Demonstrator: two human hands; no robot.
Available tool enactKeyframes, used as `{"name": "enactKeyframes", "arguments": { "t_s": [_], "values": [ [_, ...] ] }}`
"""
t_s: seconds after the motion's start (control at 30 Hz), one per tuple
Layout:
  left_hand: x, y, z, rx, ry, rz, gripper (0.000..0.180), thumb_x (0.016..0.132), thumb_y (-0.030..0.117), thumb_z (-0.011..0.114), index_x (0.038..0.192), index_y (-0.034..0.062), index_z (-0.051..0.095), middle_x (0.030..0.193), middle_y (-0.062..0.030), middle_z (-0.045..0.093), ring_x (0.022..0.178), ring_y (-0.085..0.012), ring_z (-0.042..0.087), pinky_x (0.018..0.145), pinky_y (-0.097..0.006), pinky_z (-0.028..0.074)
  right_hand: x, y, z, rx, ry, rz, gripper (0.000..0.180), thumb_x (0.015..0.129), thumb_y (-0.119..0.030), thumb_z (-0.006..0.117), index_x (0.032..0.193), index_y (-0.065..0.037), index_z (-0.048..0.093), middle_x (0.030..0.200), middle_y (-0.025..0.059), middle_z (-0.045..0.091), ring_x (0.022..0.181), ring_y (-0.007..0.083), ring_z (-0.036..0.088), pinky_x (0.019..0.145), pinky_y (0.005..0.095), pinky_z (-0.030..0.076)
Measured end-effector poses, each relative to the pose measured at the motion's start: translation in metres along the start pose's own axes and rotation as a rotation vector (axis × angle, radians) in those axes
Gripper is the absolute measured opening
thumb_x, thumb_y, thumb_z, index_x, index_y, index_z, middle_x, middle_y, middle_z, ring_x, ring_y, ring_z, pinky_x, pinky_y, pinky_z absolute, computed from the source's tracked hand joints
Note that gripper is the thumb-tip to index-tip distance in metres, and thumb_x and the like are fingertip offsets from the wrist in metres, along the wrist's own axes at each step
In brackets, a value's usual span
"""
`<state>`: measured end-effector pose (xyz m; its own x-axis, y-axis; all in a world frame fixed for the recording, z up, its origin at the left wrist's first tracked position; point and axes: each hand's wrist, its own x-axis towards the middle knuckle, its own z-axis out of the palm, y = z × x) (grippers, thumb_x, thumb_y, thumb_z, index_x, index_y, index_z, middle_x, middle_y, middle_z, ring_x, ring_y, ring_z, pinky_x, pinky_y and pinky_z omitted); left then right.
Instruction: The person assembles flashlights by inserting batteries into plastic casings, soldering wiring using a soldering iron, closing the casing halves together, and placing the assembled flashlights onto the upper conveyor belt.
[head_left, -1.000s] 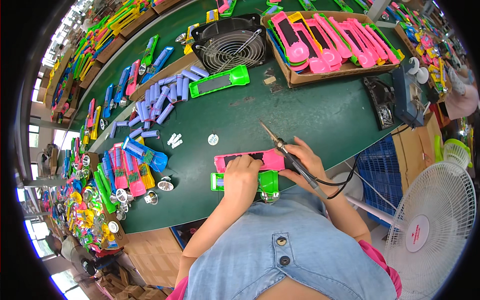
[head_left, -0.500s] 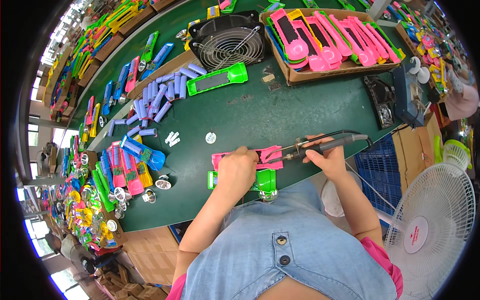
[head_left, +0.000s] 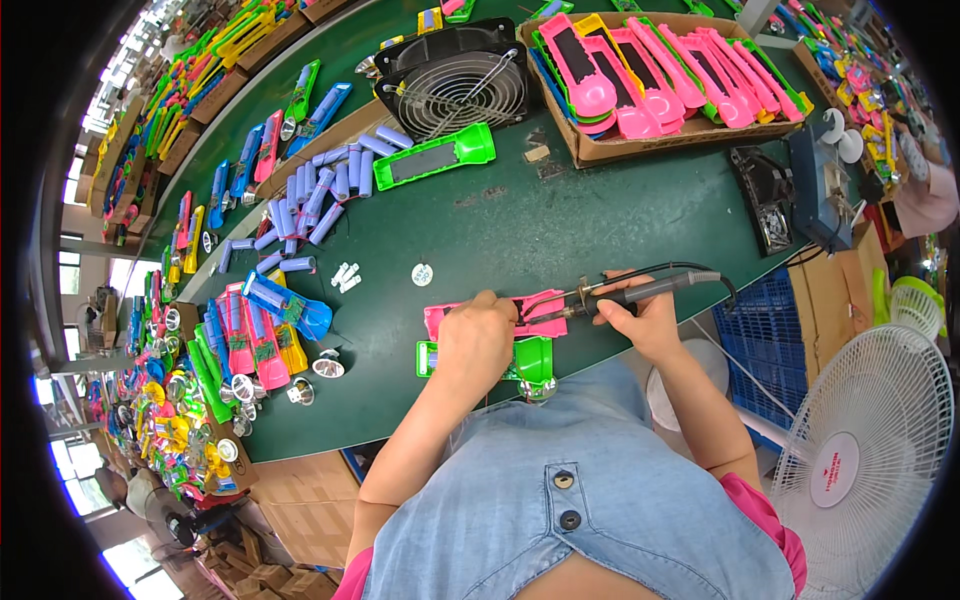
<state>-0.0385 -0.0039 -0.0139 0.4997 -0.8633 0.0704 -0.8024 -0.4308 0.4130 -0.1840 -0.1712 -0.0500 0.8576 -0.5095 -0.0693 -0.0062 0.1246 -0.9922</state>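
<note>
My right hand (head_left: pixel 645 322) is wrapped round a soldering iron (head_left: pixel 655 289) with a thin guide tube beside its tip. The tip reaches into a pink plastic lamp casing (head_left: pixel 548 306), close to my left fingertips. Over the casing's left part, my left hand (head_left: pixel 474 345) is closed in a pinch; what its fingers hold is hidden. Just nearer to me lies a green casing (head_left: pixel 535 357) with a battery cell and a reflector (head_left: pixel 538 389) at its end, partly covered by my left hand.
Loose purple battery cells (head_left: pixel 308 195) lie at the left, near casings with reflectors (head_left: pixel 268 345). A round white disc (head_left: pixel 422 274) is beyond my hands. At the back stand a black fan (head_left: pixel 455 85) and a cardboard box (head_left: pixel 660 150) of casings. A blue-grey soldering station (head_left: pixel 815 190) stands right.
My right hand and the soldering iron have shifted slightly left, with the tip further into the pink casing. My left hand stays nearly still.
</note>
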Motion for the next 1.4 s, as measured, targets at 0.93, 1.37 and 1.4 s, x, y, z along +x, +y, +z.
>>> {"name": "enactKeyframes", "arguments": {
  "t_s": [0.93,1.37,1.4],
  "values": [
    [-0.001,0.006,-0.002,0.11,-0.039,-0.009,0.005,0.07,0.009,0.062,0.074,0.0055,0.065,0.071,-0.0104,0.057,0.067,-0.0274,0.059,0.059,-0.036,0.046,-0.01,0.01,0.055,-0.536,-0.077,-0.472,0.049,0.072,-0.005,0.066,0.117,-0.005,0.047,0.085,0.0103,0.058,0.077,0.0227,0.058,0.104,0.0509,0.023],
    [-0.046,-0.016,-0.013,-0.213,0.107,0.331,0.019,0.063,0.002,0.063,0.082,0.005,0.061,0.086,-0.0073,0.056,0.076,-0.0234,0.055,0.063,-0.033,0.046,0.019,0.001,0.043,-0.699,-0.115,-0.452,0.046,0.072,-0.002,0.063,0.115,-0.003,0.047,0.096,0.0073,0.062,0.086,0.0218,0.059,0.106,0.0491,0.017],
    [-0.046,-0.014,-0.008,-0.224,0.178,0.313,0.018,0.063,0.001,0.064,0.08,0.0057,0.062,0.085,-0.0069,0.057,0.076,-0.0231,0.055,0.062,-0.033,0.045,0.018,0.001,0.042,-0.7,-0.127,-0.436,0.048,0.071,-0.005,0.065,0.115,-0.003,0.046,0.098,0.0075,0.062,0.088,0.022,0.059,0.106,0.049,0.016]
  ]
}}
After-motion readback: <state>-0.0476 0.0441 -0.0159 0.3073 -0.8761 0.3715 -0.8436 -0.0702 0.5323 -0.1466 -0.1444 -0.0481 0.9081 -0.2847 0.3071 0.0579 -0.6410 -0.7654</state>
